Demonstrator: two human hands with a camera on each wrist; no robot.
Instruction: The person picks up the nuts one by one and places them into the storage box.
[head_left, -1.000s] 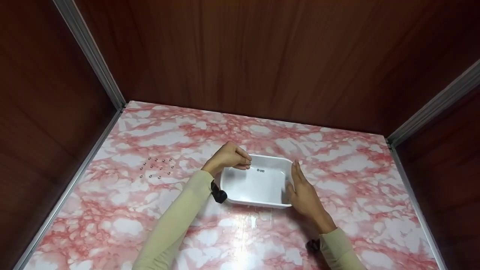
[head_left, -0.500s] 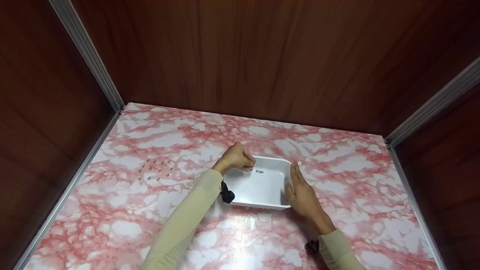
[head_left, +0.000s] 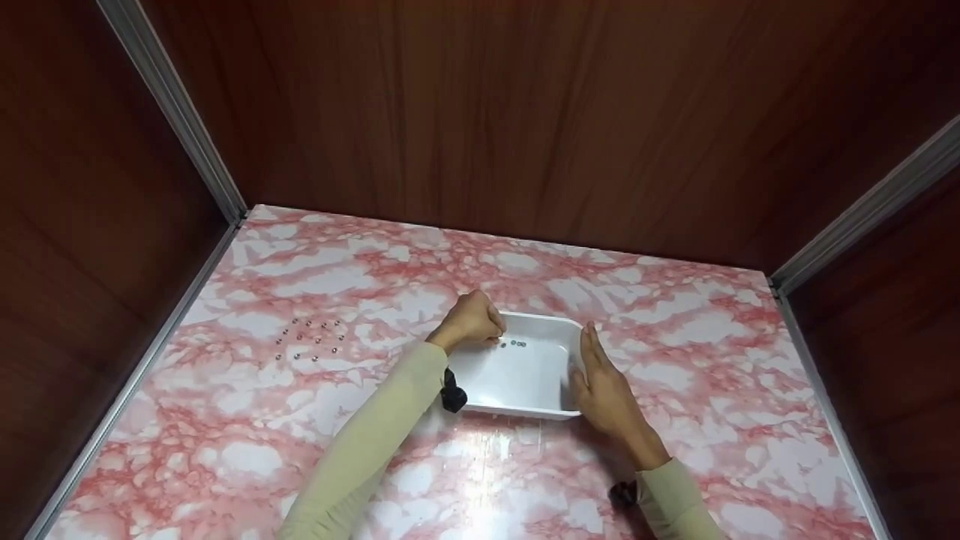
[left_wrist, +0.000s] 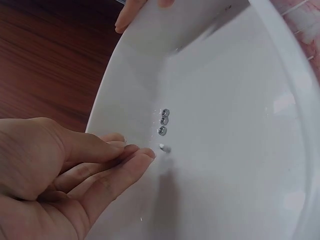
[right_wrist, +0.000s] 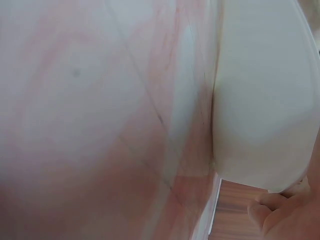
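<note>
A white rectangular tray (head_left: 517, 379) with raised walls stands on the table. Inside it, three small metal nuts (left_wrist: 163, 121) lie in a row beside the far wall. Another nut (left_wrist: 164, 148), blurred, is just off the fingertips of my left hand (left_wrist: 75, 175), apart from them. That hand reaches over the tray's far left corner in the head view, fingers bent and close together. My right hand (head_left: 607, 390) holds the tray's right wall, thumb inside and fingers along the outside. In the right wrist view, fingers (right_wrist: 280, 210) show at the tray's edge.
Several more nuts (head_left: 318, 341) lie in spaced rows on the red-and-white marbled table (head_left: 247, 457), left of the tray. Dark wood panels (head_left: 480, 127) with metal edge strips (head_left: 169, 105) enclose the table at the back and both sides.
My left hand has moved slightly right over the tray and let go of a nut, which now shows beside the other three. My right hand has stayed on the tray's wall.
</note>
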